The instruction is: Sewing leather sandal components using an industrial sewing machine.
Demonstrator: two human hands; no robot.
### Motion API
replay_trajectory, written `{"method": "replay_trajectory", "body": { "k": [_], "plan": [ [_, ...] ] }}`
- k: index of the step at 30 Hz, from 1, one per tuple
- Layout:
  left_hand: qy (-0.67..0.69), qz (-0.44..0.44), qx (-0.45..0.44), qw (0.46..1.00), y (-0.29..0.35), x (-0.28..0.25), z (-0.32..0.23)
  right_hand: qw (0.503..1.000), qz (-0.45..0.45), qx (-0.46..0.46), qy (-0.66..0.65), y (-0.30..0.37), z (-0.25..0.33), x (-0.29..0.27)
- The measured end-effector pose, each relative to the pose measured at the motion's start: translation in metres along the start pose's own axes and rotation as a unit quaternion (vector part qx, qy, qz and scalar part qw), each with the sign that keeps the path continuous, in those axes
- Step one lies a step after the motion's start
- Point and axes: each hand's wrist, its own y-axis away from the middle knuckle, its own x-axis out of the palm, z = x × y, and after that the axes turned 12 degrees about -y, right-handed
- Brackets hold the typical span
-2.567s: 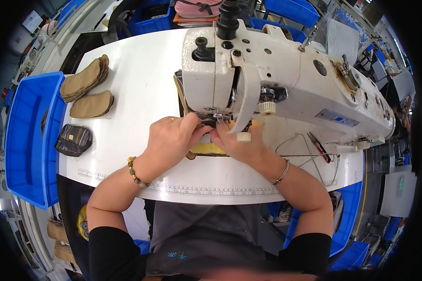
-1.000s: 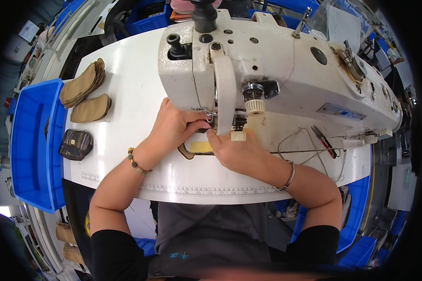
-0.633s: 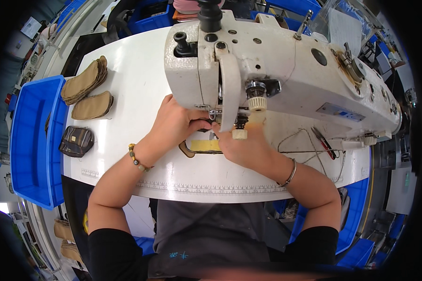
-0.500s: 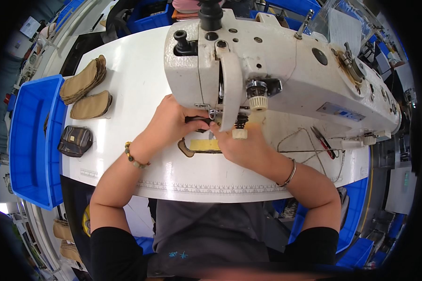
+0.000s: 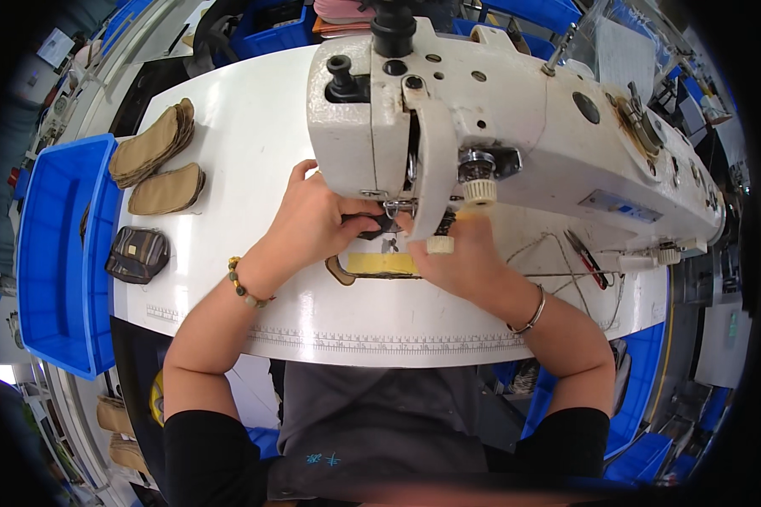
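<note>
Under sewing machine (image 5: 516,118): clamping dark fabric (image 5: 388,224) between left fingers (image 5: 359,225); having right fingers (image 5: 405,223) there also, cannot tell whether closed.

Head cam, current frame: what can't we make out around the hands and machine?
All in the head view:
- Dark piece pinched by the left hand: mostly hidden by fingers and the machine head; full outline unclear.
- Right hand: fingers partly behind the white lever; grip unclear.
- Needle tip: too small, lost among metal parts.
- Lower-right blue bin: partly covered by the right arm and table; full contents unclear.
</note>
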Motion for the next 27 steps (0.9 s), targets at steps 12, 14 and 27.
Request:
{"method": "replay_trajectory", "body": {
  "k": [12,14,27],
  "plan": [
    [0.0,0.002,-0.024,1.0,-0.003,-0.004,-0.008,0.932,0.055,-0.207,0.293,0.004,0.005,0.005],
    [-0.069,-0.006,-0.023,0.997,-0.006,-0.008,-0.012,0.939,0.061,-0.196,0.275,0.004,0.007,0.004],
    [-0.088,-0.017,-0.04,0.995,-0.007,-0.005,-0.016,0.861,0.067,-0.304,0.401,0.002,-0.012,0.016]
  ]
}}
